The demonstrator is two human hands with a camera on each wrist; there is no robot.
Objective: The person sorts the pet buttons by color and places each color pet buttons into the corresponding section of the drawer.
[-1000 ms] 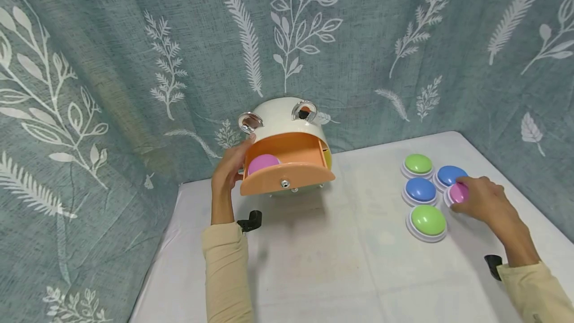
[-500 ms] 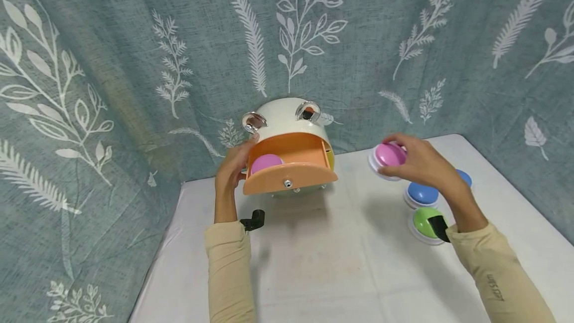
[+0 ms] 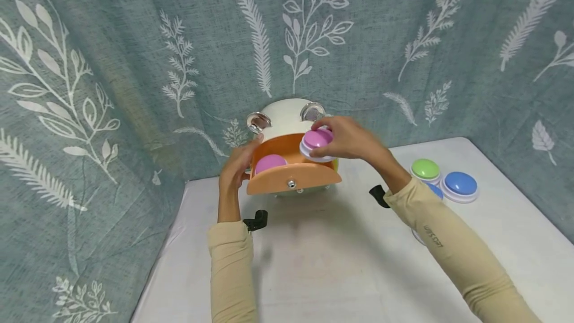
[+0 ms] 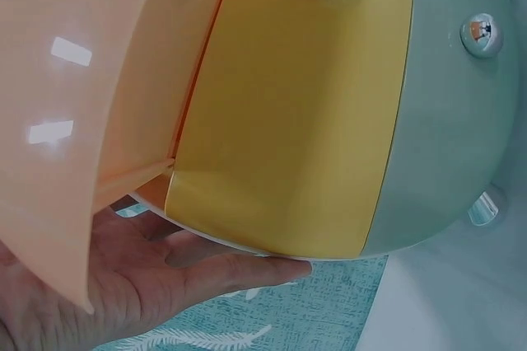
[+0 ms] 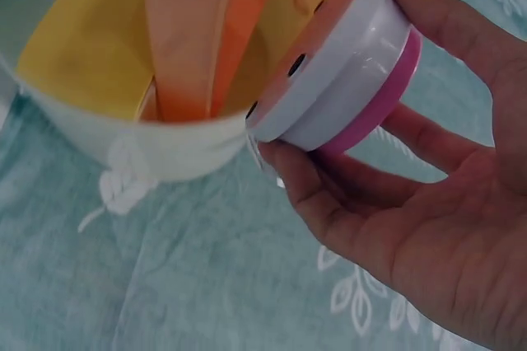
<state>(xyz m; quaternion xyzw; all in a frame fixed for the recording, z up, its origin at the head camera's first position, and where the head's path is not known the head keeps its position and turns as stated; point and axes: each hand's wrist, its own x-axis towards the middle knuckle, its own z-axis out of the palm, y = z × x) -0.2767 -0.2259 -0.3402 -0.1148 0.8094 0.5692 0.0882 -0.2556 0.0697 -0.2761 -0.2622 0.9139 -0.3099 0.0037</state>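
In the head view, a rounded toy drawer chest (image 3: 286, 113) stands at the back, its cream top bearing two silver rings. Its orange drawer (image 3: 309, 179) is pulled out, with a pink push button (image 3: 270, 162) at the drawer's left. My left hand (image 3: 234, 164) rests against the chest's left side; in the left wrist view its fingers lie fairly straight along the wall below the yellow drawer (image 4: 280, 120). Over the drawer's right part, my right hand (image 3: 347, 137) holds another pink push button (image 3: 316, 139) by its white rim, tilted. The right wrist view shows thumb and fingers pinching it.
On the right of the white-covered table (image 3: 314, 273) are a green push button (image 3: 425, 168), a blue push button (image 3: 461, 183) and others partly behind the right sleeve (image 3: 448, 243). A patterned teal curtain (image 3: 358, 64) hangs close behind the chest.
My right hand has lifted the pink push button from the group at the right and carried it left to above the drawer. The left hand stays at the chest's side.
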